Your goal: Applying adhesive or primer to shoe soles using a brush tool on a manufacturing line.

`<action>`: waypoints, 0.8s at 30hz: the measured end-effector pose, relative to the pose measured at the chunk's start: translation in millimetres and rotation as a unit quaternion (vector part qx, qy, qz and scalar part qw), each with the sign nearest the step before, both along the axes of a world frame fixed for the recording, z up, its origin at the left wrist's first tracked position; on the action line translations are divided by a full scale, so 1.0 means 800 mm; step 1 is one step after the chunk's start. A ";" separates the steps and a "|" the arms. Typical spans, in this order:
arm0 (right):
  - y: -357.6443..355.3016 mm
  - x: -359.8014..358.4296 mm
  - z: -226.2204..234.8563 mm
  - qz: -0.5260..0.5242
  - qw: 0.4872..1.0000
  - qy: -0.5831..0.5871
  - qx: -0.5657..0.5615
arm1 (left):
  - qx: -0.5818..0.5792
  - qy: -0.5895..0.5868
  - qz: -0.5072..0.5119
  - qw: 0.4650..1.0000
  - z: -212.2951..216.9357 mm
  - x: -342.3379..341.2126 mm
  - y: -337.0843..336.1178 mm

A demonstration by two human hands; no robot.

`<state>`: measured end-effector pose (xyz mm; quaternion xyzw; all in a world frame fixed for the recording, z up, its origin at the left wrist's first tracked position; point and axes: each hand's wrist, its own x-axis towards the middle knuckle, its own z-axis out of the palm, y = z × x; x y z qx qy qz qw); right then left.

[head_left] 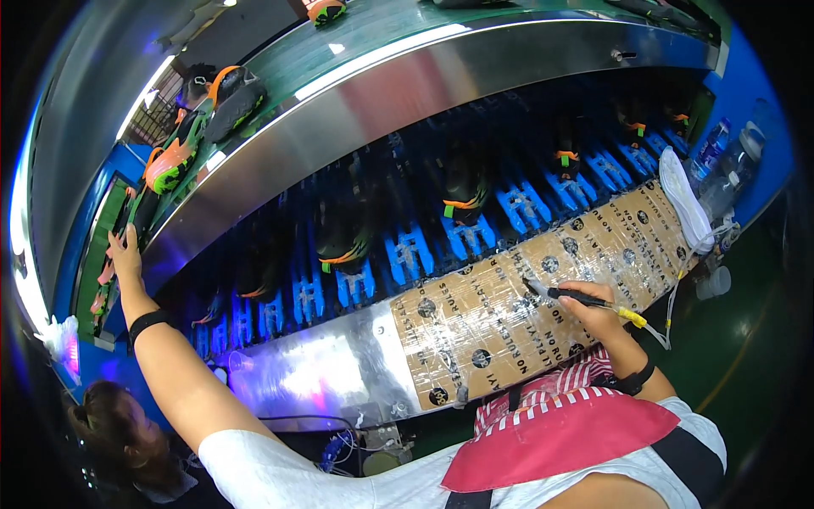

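My right hand (591, 310) is closed around a black-handled brush (570, 295), its dark tip just above a cardboard-covered ledge (517, 314). Yellow wrapping and a thin pale cord (649, 326) trail from the handle's end. My left arm stretches far to the left, where my left hand (127, 253) has its fingers apart beside the low end of the upper belt. Close above that hand lies an orange, green and black shoe piece (171, 161); whether my fingertips touch anything there is unclear. A dark shoe (236, 109) with an orange band rests farther along the belt.
Blue slotted racks (407, 254) run below the steel edge (365, 110), with several dark shoes (465, 191) on them. Bottles (738, 161) and a white cloth-like pad (685, 199) stand at the right end. Another person (119, 433) is at lower left.
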<state>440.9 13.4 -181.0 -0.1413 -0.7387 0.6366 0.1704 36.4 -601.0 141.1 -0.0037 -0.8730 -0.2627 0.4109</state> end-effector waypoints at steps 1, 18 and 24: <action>0.000 -0.002 0.002 0.004 1.000 -0.006 0.001 | -0.050 -0.016 0.031 0.998 0.007 -0.010 -0.009; 0.013 0.040 0.032 0.028 0.998 0.038 0.047 | -0.066 -0.113 -0.108 0.986 0.035 0.051 0.165; 0.041 0.057 0.010 -0.005 0.998 0.054 -0.024 | 0.149 0.100 -0.227 0.957 -0.003 0.280 0.270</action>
